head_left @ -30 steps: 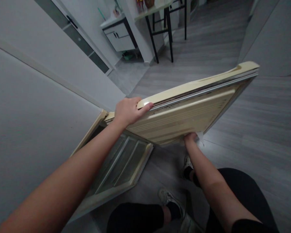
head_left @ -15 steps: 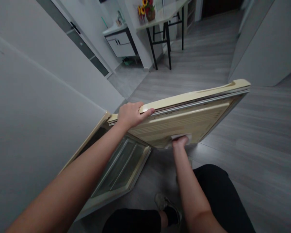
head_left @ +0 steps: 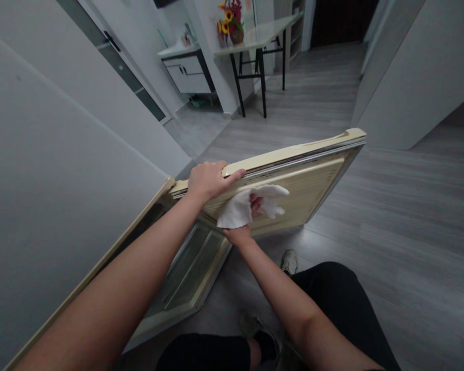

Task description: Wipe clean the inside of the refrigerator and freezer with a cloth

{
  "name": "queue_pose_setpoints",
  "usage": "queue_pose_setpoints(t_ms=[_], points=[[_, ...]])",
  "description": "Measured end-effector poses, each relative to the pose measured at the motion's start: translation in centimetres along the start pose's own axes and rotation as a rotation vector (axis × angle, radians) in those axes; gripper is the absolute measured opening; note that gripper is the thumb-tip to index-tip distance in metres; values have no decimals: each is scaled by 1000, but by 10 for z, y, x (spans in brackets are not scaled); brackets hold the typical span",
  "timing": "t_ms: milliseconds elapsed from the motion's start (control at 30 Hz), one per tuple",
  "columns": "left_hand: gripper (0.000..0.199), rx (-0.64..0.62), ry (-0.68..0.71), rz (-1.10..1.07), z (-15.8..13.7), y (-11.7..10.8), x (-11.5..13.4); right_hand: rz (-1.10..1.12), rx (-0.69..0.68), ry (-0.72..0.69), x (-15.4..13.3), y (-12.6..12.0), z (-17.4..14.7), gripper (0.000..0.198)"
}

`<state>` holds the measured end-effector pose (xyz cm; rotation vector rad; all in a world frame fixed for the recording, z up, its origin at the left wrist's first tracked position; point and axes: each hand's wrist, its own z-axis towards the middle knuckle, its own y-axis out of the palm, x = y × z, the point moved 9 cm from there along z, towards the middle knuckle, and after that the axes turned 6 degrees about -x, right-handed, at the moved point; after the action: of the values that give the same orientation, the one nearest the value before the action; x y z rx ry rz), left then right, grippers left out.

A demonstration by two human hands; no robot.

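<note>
A cream fridge door point(head_left: 313, 180) stands swung out from the fridge body point(head_left: 73, 201) on the left, its ribbed inner face toward me. My left hand point(head_left: 209, 180) is closed over the door's top edge near the hinge side, thumb on the inner side. Just below it, my right hand point(head_left: 242, 229) holds a white cloth point(head_left: 268, 198) near the door's inner face. The cloth is bunched and partly covers the fingers; some fingertips show through a fold. Inside the open fridge, clear drawer fronts point(head_left: 195, 263) are visible beneath my left arm.
Ahead is a high table point(head_left: 263, 37) with black legs and a flower pot point(head_left: 236, 35). A washbasin cabinet point(head_left: 191, 72) stands behind a wall corner. A white panel point(head_left: 421, 77) is at the right. My knees and shoes are close below the door.
My right hand has moved up and left with the cloth, from low on the door to just under my left hand. The door's free edge appears further left. My left hand keeps its hold.
</note>
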<state>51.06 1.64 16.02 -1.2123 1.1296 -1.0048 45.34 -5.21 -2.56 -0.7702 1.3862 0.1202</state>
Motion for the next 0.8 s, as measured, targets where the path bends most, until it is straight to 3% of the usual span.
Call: queue_pose_setpoints(t_ms=[67,133,200,267,333,400,467,567,667,733,800], points=[[95,-4,-2,-3,1,0,0,-141,-35,-111,-11,-1,0,71],[96,-3,7,-13,2,-1,1,-284,-21,-164,-5,-27,2,62],[96,-2,14,-24,1,-2,3,-369,111,-96,13,-82,5,69],[96,-11,17,-35,0,-2,3,-418,343,3,29,-156,0,86],[96,-20,16,-50,-2,-1,3,-486,561,34,27,-230,-11,90],[96,-22,7,-69,-3,-1,2,-630,617,-13,8,-284,-17,80],[94,-20,-7,-89,-4,-3,1,-801,554,-84,-17,-317,-15,71],[89,-15,-28,-152,-10,-8,7,-1020,317,-82,-45,-335,-6,55],[75,106,-41,-304,-36,-16,22,-1136,133,30,-56,-337,-5,62],[66,243,-64,-438,-78,-14,34,-1156,48,110,-58,-337,-12,67],[68,231,-43,-639,-141,15,51,-1150,-48,157,-57,-335,-21,68]])
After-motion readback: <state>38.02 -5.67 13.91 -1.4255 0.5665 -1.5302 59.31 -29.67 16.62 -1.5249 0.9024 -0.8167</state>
